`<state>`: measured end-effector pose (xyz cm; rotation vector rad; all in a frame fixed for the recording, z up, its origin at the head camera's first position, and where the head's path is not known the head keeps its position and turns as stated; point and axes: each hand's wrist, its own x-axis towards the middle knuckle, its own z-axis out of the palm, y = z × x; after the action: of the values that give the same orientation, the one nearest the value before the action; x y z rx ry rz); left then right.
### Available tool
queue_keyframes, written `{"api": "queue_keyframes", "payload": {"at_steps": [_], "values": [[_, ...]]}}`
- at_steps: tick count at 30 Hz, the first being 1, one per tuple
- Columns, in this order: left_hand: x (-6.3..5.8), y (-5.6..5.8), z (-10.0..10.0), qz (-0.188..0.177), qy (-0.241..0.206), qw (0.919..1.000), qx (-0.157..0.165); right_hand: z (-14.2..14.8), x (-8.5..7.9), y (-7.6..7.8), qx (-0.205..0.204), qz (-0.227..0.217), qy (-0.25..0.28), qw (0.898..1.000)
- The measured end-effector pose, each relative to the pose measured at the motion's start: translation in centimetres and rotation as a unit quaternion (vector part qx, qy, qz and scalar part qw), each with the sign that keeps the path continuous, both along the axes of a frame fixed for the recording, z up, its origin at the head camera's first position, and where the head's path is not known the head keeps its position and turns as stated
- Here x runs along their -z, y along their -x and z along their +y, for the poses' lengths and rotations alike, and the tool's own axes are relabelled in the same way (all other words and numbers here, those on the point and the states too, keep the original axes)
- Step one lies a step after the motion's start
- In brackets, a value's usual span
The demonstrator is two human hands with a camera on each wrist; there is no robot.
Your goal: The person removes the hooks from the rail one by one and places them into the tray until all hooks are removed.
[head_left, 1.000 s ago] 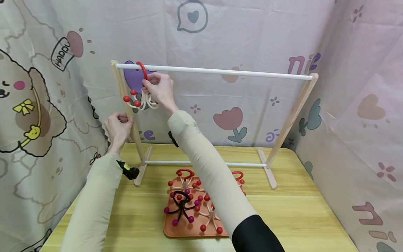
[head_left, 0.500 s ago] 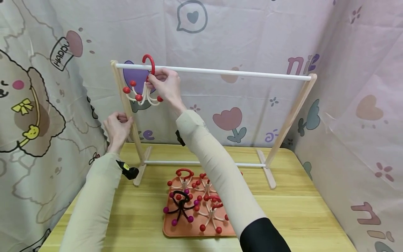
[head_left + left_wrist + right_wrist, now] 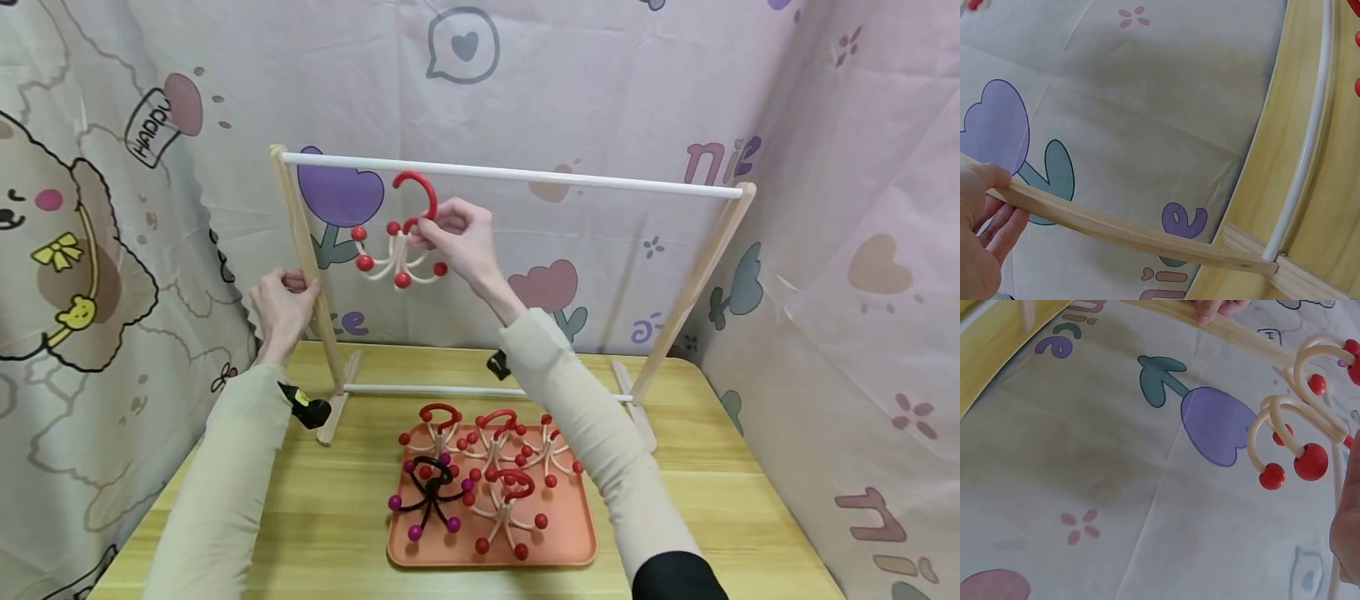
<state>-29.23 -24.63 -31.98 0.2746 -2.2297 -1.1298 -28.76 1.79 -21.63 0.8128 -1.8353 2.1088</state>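
Note:
My right hand [image 3: 463, 242] pinches a multi-arm hanger [image 3: 400, 265] near the base of its red hook. The hanger has cream curved arms tipped with red balls, and it is upright, its hook just below the white top rail [image 3: 525, 172] of a rack. In the right wrist view, cream arms and red balls [image 3: 1310, 461] show beside the hand's edge [image 3: 1346, 534]. To the left, my left hand [image 3: 283, 307] holds the rack's wooden left post [image 3: 303, 229]. The left wrist view shows thumb and fingers [image 3: 1007, 231] on either side of that post [image 3: 1129, 230].
On the wooden table [image 3: 337, 517] an orange tray [image 3: 577, 542] carries several more red-hooked hangers and one black hanger [image 3: 432, 490] with purple balls. The rack's lower white bar [image 3: 420, 389] runs behind the tray. A printed curtain [image 3: 480, 108] stands close behind.
The hanger's hook was over the top rail near its left end. My right hand has lifted it off and carried it right and down. The left hand has stayed on the post.

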Motion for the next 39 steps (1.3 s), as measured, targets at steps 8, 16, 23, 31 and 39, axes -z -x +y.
{"api": "queue_keyframes", "payload": {"at_steps": [8, 16, 23, 31, 39], "values": [[0.3, 0.0, -0.2, 0.002, 0.000, 1.0000, -0.004, 6.3, 3.6, -2.4, -0.019, 0.003, -0.033, 0.999], [0.5, -0.1, -0.3, 0.002, 0.003, 1.0000, -0.004, 12.8, 7.4, -5.3, -0.022, -0.020, -0.081, 0.996], [0.4, 0.0, -0.2, 0.008, 0.006, 0.9999, -0.003, 18.2, 10.8, -8.1, -0.023, -0.015, -0.112, 0.993], [0.1, 0.1, -0.2, 0.008, 0.001, 1.0000, 0.004, 23.7, 14.1, -10.4, -0.080, 0.003, -0.146, 0.986], [0.1, 0.1, -0.1, 0.004, -0.004, 1.0000, 0.003, 26.5, 16.5, -12.0, -0.142, -0.038, -0.188, 0.971]]}}
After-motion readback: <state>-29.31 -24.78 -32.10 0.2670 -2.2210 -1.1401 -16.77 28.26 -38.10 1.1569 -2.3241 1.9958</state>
